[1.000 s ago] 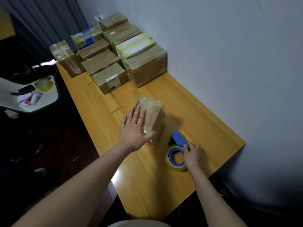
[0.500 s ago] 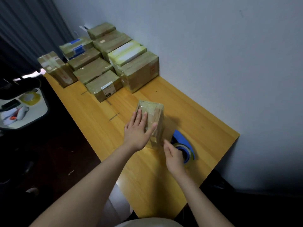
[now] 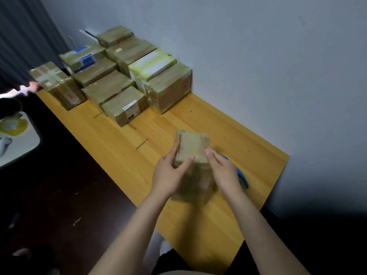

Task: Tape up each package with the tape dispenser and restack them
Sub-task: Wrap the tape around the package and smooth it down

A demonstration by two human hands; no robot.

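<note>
A small taped cardboard package (image 3: 192,147) is held between both hands above the wooden table (image 3: 248,139), blurred by motion. My left hand (image 3: 168,173) grips its left side, thumb across the front face. My right hand (image 3: 223,171) grips its right side. The blue tape dispenser (image 3: 241,175) lies on the table just right of my right hand, mostly hidden behind it. Several taped packages (image 3: 123,108) stand in rows at the table's far end by the wall.
The wall (image 3: 278,66) runs along the table's right side. A white tray (image 3: 17,139) with a yellow tape roll sits left of the table over a dark floor. A single box (image 3: 57,84) stands at the far left edge.
My right hand left the tape dispenser and came onto the package's right side. Both hands now hold the package, lifted and turned toward me.
</note>
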